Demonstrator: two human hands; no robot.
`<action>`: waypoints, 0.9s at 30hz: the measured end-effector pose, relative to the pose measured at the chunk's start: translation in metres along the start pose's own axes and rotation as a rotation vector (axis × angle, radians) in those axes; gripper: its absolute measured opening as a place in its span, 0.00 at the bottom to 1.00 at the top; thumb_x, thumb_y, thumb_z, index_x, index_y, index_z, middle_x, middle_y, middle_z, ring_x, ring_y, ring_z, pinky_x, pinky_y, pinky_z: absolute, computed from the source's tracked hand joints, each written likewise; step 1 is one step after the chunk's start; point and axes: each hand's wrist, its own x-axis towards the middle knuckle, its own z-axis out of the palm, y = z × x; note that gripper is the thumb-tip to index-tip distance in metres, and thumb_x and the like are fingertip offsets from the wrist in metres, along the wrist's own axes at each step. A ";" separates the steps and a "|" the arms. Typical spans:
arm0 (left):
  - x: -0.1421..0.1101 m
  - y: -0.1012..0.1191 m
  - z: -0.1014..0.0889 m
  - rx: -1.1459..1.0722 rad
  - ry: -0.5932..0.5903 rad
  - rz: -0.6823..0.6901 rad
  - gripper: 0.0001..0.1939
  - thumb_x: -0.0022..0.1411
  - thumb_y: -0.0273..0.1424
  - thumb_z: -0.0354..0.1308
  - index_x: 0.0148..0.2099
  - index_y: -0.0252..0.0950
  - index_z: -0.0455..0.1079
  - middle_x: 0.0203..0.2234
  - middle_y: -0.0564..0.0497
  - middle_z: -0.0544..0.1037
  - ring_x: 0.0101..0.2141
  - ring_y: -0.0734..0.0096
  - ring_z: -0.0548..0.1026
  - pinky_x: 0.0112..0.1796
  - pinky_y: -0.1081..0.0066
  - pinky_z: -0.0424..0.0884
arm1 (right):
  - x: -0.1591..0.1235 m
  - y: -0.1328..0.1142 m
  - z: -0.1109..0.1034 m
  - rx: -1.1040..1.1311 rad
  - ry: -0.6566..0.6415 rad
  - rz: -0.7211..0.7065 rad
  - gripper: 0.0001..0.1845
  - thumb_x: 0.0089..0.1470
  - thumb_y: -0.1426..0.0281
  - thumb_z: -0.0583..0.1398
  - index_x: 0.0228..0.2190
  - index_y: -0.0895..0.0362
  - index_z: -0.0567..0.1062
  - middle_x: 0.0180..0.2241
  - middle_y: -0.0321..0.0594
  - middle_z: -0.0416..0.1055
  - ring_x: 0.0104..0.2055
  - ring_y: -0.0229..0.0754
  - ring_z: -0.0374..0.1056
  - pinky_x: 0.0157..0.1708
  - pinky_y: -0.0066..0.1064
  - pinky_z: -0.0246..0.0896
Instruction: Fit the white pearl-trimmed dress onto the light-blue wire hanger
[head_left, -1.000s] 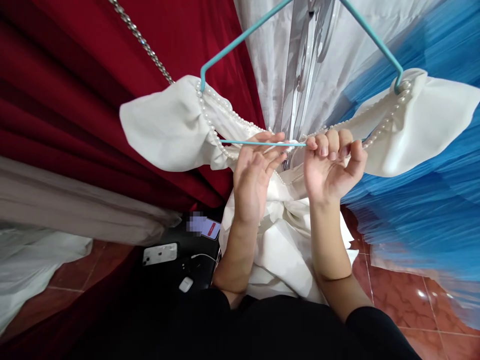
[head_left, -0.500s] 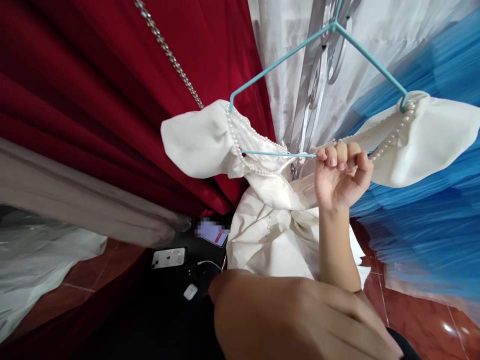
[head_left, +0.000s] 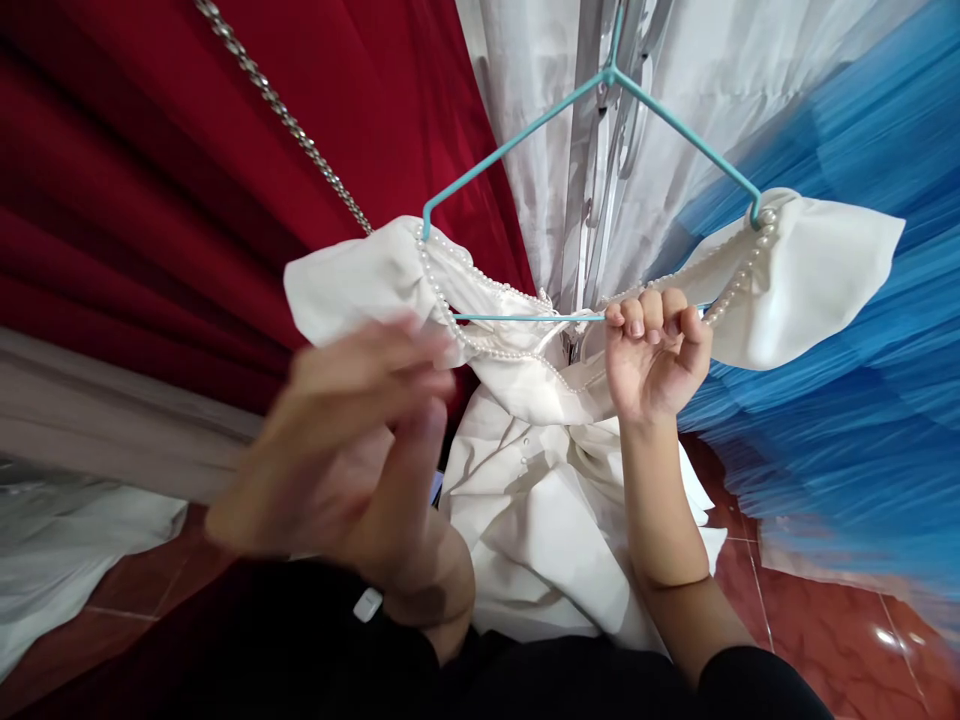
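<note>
A white dress with puffed sleeves and a pearl-trimmed neckline hangs on a light teal hanger. My right hand is closed around the hanger's lower bar, fingers curled over it inside the neckline. Blurred by motion, my left hand is at the left sleeve, its fingers stretched towards the pearl edge and the thumb apart. Nothing shows in its grasp, and whether it touches the cloth I cannot tell. It covers part of that sleeve.
Red drapes and a beaded chain hang on the left. White fabric and a metal stand are behind the hanger. Blue tulle fills the right. A small white case lies on a black surface below.
My left hand has swung from the bottom centre, across my right forearm, up and left to the left sleeve. The hanger and dress have shifted left in view; my right hand keeps its grip.
</note>
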 end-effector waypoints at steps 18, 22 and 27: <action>0.059 -0.120 -0.064 0.369 0.615 0.293 0.14 0.66 0.13 0.56 0.40 0.36 0.76 0.35 0.50 0.79 0.41 0.69 0.79 0.43 0.55 0.67 | 0.004 0.000 0.005 -0.036 0.029 -0.068 0.32 0.65 0.46 0.48 0.18 0.54 0.52 0.19 0.31 0.43 0.23 0.36 0.51 0.32 0.32 0.62; 0.016 -0.136 -0.029 0.207 0.490 -0.030 0.05 0.65 0.22 0.61 0.40 0.36 0.75 0.35 0.54 0.80 0.39 0.72 0.79 0.43 0.66 0.72 | 0.001 0.005 0.008 -0.041 0.079 -0.041 0.32 0.64 0.45 0.49 0.19 0.53 0.52 0.19 0.30 0.44 0.23 0.36 0.51 0.32 0.33 0.64; 0.000 -0.115 0.040 -0.127 -0.055 -0.172 0.22 0.63 0.43 0.66 0.55 0.39 0.72 0.46 0.45 0.82 0.48 0.59 0.81 0.50 0.61 0.77 | -0.001 0.008 0.011 -0.049 0.140 -0.016 0.30 0.65 0.47 0.50 0.20 0.53 0.53 0.19 0.31 0.47 0.24 0.36 0.54 0.35 0.34 0.68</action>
